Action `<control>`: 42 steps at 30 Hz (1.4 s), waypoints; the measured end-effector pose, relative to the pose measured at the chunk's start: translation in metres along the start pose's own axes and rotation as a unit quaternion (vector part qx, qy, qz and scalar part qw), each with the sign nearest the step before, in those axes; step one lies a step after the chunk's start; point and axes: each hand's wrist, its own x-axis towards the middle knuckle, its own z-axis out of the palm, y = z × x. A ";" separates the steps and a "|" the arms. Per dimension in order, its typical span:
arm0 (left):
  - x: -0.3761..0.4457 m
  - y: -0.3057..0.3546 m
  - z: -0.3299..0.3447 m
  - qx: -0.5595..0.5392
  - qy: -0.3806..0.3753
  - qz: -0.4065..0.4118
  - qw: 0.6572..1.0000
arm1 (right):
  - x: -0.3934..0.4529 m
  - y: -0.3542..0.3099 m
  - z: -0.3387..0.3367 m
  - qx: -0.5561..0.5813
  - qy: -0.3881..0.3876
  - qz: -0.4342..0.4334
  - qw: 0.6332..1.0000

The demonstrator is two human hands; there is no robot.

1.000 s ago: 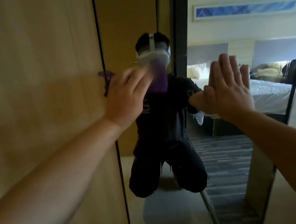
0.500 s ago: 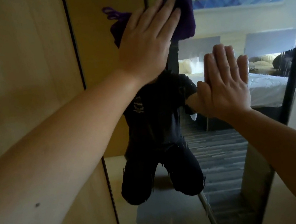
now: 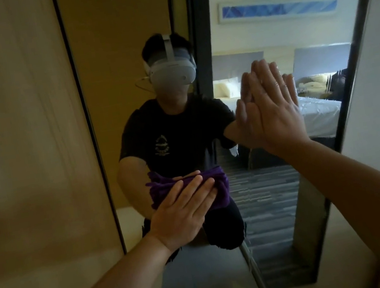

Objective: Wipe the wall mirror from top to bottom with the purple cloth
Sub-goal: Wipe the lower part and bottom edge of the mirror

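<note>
While flat left hand (image 3: 183, 216) presses purple cloth (image 3: 217, 184) on mirror (image 3: 268, 206), right hand (image 3: 271, 111) flat, grip released

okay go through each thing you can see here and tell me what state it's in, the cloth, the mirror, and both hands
Cloth: bunched, pressed flat against the mirror under the left hand.
Mirror: upright on the wall, touched by both the cloth and the right hand.
Left hand: open, fingers straight, pressing the cloth low on the glass.
Right hand: open, palm flat on the glass, higher up and to the right.
</note>
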 end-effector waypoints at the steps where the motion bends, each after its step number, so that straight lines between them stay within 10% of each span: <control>1: 0.001 -0.001 -0.001 -0.006 -0.003 0.001 1.000 | -0.004 0.004 -0.007 0.002 -0.002 0.010 1.000; 12: 0.028 -0.011 -0.029 -0.071 -0.013 -0.032 0.997 | -0.037 0.069 -0.008 -0.068 -0.026 0.077 0.994; 20: 0.224 -0.100 -0.076 -0.049 0.145 -0.117 0.981 | -0.036 0.072 -0.006 -0.075 -0.044 0.077 0.993; 25: 0.314 -0.123 -0.088 -0.009 0.102 -0.132 0.986 | -0.036 0.076 -0.005 -0.080 -0.042 0.069 0.994; 36: 0.188 -0.024 -0.027 -0.007 0.101 -0.036 0.994 | -0.039 0.083 0.008 -0.053 0.039 0.027 0.997; 42: 0.063 0.065 0.016 -0.024 -0.023 0.048 0.998 | -0.042 0.087 0.013 -0.043 0.069 0.021 0.996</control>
